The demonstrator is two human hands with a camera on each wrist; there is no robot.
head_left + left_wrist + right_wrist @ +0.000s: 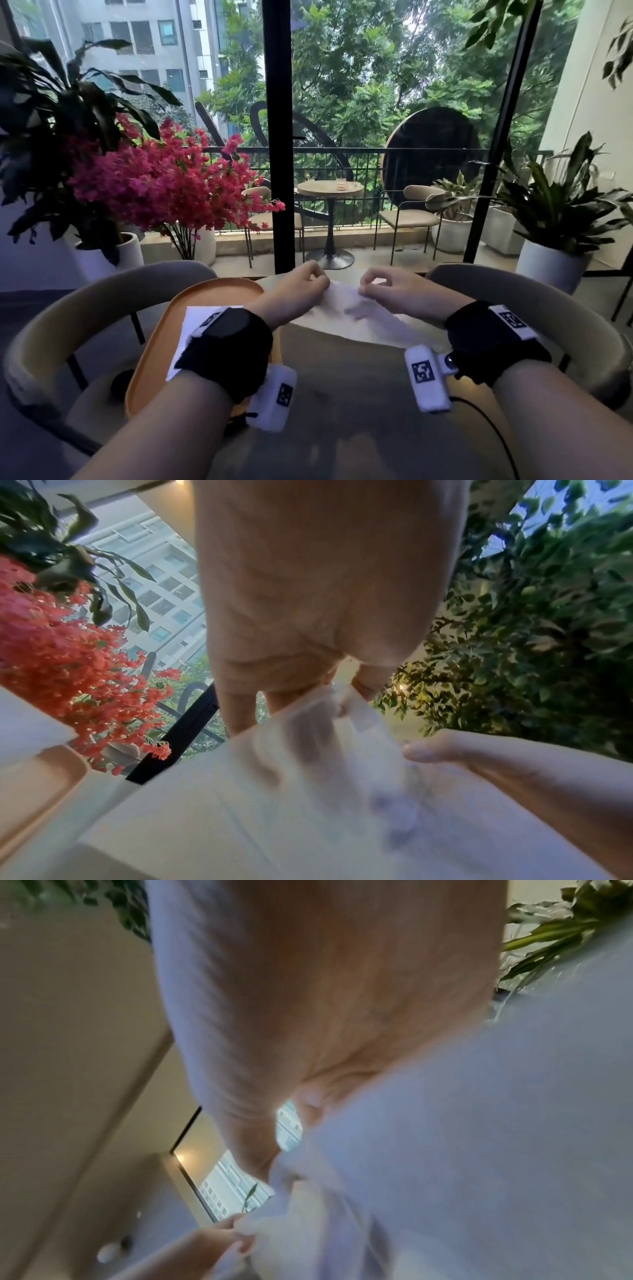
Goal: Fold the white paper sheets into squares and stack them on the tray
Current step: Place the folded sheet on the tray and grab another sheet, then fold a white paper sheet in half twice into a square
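Observation:
A white paper sheet [356, 311] lies at the far side of the table, lifted at its far edge. My left hand [308, 279] pinches the sheet's far left part and my right hand [376, 282] pinches its far right part, both with curled fingers. The left wrist view shows the sheet [308, 791] held by my left hand [339, 688], blurred. In the right wrist view my right hand [284, 1156] grips the paper [462, 1150]. An orange tray [154, 359] sits at the left with a folded white sheet [191, 329] on it, partly hidden by my left wrist.
Two curved beige chair backs [85, 308] ring the table's far side. Potted plants and pink flowers [154, 181] stand to the left, another plant [561, 212] to the right. A cable [493, 431] runs across the table near my right forearm.

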